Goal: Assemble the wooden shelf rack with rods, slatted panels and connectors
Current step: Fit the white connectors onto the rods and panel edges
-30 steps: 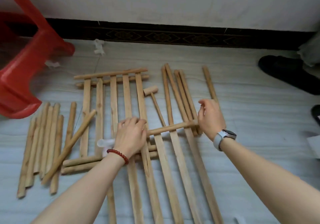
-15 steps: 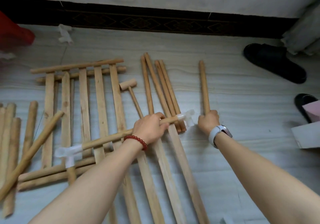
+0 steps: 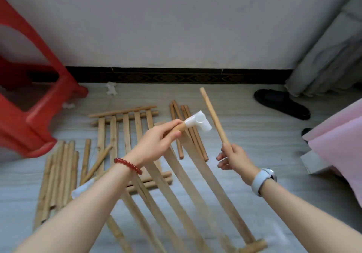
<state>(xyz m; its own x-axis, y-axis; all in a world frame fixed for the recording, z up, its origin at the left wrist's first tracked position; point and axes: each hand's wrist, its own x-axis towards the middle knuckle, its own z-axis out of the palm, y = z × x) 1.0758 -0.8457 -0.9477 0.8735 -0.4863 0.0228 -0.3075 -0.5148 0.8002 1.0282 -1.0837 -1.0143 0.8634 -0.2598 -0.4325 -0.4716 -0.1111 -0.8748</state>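
Observation:
My left hand grips the end rod of a slatted panel, raised off the floor. A white plastic connector caps that rod just beyond my fingers. A second white connector shows at the rod's other end, by my left forearm. My right hand holds a loose wooden rod by its lower end, tilted up and to the left, its shaft just right of the connector and apart from it. Another slatted panel lies flat on the floor behind.
Several loose rods lie on the floor at left, and a few more behind the connector. A red plastic stool stands far left. A black slipper, a curtain and a pink cloth are at right.
My left hand has lifted the panel's connector end off the floor. My right hand has picked the loose rod up from the floor and raised it. The camera has tilted up toward the wall.

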